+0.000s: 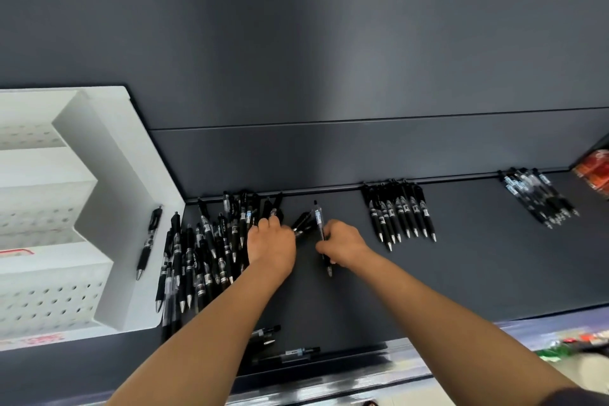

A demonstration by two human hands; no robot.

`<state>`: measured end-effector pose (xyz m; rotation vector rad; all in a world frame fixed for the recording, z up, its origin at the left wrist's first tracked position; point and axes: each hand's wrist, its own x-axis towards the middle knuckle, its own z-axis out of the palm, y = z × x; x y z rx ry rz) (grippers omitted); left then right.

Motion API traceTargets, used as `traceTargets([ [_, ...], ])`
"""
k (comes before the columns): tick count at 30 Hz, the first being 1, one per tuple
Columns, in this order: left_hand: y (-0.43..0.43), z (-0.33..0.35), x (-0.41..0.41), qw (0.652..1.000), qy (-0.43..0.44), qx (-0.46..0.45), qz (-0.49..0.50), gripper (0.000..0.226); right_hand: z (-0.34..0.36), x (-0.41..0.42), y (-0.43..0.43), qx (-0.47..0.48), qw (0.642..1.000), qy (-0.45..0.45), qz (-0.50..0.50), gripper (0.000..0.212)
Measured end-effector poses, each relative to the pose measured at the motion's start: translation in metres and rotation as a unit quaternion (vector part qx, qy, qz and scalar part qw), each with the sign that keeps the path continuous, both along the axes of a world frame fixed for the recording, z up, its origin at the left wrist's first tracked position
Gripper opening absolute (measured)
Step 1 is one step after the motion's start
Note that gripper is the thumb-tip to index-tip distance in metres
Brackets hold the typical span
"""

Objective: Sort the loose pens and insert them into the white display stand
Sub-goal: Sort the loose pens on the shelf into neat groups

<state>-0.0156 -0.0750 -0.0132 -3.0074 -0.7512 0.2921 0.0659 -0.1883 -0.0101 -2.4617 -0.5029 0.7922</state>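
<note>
A white stepped display stand point(108, 208) with rows of holes fills the left of the dark shelf. One black pen point(149, 242) lies on its right rim. A loose heap of black pens point(204, 254) lies beside the stand. My left hand point(272, 245) is at the heap's right edge, fingers curled round a few black pens point(301, 224). My right hand point(342, 242) holds a single clear-barrelled pen point(319, 216), tip pointing toward me.
A tidy row of black pens point(400, 211) lies right of my hands; another group of clear pens point(540, 196) lies further right. A few pens point(290, 353) lie near the shelf's front edge point(362, 369). Red packets point(594, 171) sit at far right.
</note>
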Motion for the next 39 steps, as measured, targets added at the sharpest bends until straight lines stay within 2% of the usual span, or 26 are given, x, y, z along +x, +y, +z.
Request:
traceTargets([
  [5, 0.010, 0.013, -0.008, 0.998, -0.066, -0.014, -0.008, 0.038, 0.007, -0.005, -0.005, 0.034, 0.999, 0.025, -0.025, 0.016],
  [8, 0.016, 0.019, -0.022, 0.996, -0.092, -0.010, -0.013, 0.033, 0.010, -0.013, -0.001, 0.043, 0.998, 0.031, -0.025, 0.022],
  [12, 0.013, 0.026, -0.045, 0.994, -0.109, -0.028, -0.002, 0.025, 0.015, -0.028, 0.004, 0.050, 0.998, 0.039, 0.010, 0.018],
  [16, 0.006, 0.027, -0.076, 0.987, -0.081, -0.138, 0.029, 0.024, 0.016, -0.042, -0.002, 0.086, 0.996, 0.033, 0.018, 0.017],
  [19, -0.002, 0.029, -0.103, 0.983, -0.045, -0.172, 0.051, 0.026, 0.015, -0.052, -0.013, 0.122, 0.992, 0.032, 0.009, 0.015],
  [24, -0.009, 0.027, -0.140, 0.980, -0.004, -0.185, 0.076, 0.025, 0.011, -0.069, -0.029, 0.148, 0.988, 0.047, 0.006, 0.020],
  [28, -0.018, 0.021, -0.150, 0.985, 0.034, -0.159, 0.066, 0.036, 0.009, -0.077, -0.037, 0.148, 0.987, 0.051, 0.024, 0.017],
  [32, -0.020, 0.018, -0.140, 0.990, 0.038, -0.123, 0.053, 0.026, 0.006, -0.077, -0.044, 0.131, 0.990, 0.042, 0.027, 0.020],
  [37, -0.016, 0.013, -0.119, 0.989, 0.064, -0.131, 0.015, 0.030, 0.004, -0.063, -0.049, 0.117, 0.993, 0.025, 0.009, 0.018],
  [39, -0.015, 0.013, -0.107, 0.986, 0.044, -0.158, 0.026, 0.029, 0.003, -0.058, -0.049, 0.111, 0.994, 0.018, 0.002, 0.014],
])
